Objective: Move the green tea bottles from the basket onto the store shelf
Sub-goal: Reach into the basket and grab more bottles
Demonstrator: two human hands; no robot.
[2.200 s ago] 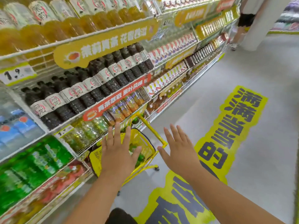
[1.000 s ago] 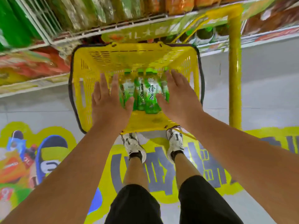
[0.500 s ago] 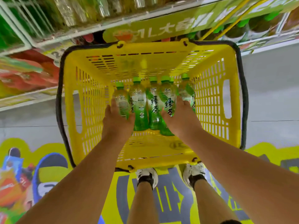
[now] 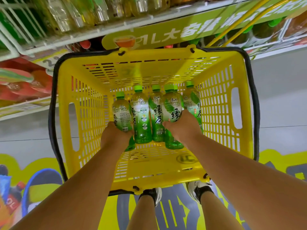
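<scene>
So I'm down in the yellow basket (image 4: 216, 113) grabbing two at once. My left hand (image 4: 116, 136) is wrapped around the lower part of the leftmost green tea bottle (image 4: 121, 113), fingers curled under it where I can't see them, and that one looks tipped up a bit from the rest. Just to the right of that hand, between my two hands, sit two loose bottles: one (image 4: 141, 117) lying flat right against my left one, and the next (image 4: 157, 117) snug beside it. Then my right hand (image 4: 181, 128) is gripping another bottle (image 4: 172, 110) around the label, with one more bottle (image 4: 194, 103) past my knuckles on the far right.

Tip for this bit, I reckon: hold low and firm, lift straight up so the neighbours don't roll, and keep the caps pointing away from me. The shelf (image 4: 99, 33) is right beyond my hands, past the basket's far rim, so it should be a short swing up.
</scene>
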